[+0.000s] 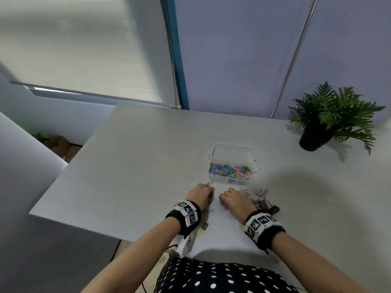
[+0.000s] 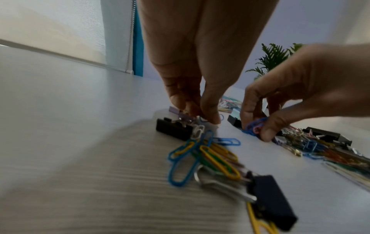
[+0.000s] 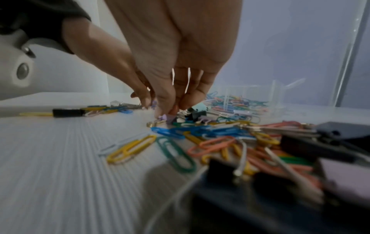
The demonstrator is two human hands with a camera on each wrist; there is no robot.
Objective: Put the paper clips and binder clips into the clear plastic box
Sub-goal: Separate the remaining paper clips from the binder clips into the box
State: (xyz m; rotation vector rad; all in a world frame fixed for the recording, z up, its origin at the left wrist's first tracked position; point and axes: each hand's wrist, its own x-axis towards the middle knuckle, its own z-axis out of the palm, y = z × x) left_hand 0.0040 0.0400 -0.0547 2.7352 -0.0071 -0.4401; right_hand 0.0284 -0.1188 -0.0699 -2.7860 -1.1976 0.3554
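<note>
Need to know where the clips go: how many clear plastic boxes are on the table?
1. The clear plastic box stands open on the table, left of the potted plant, partly filled with coloured paper clips. No other box shows.

Pale desk [image 1: 148, 144], blind [image 1: 84, 49], potted fern [image 1: 334, 115].

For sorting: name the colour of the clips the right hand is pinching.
Blue, with a bit of pink: the right hand pinches small plastic-coated paper clips; left wrist view.

Multicoloured paper clips [image 1: 229, 169], black (polka-dotted) garment [image 1: 222, 278].
</note>
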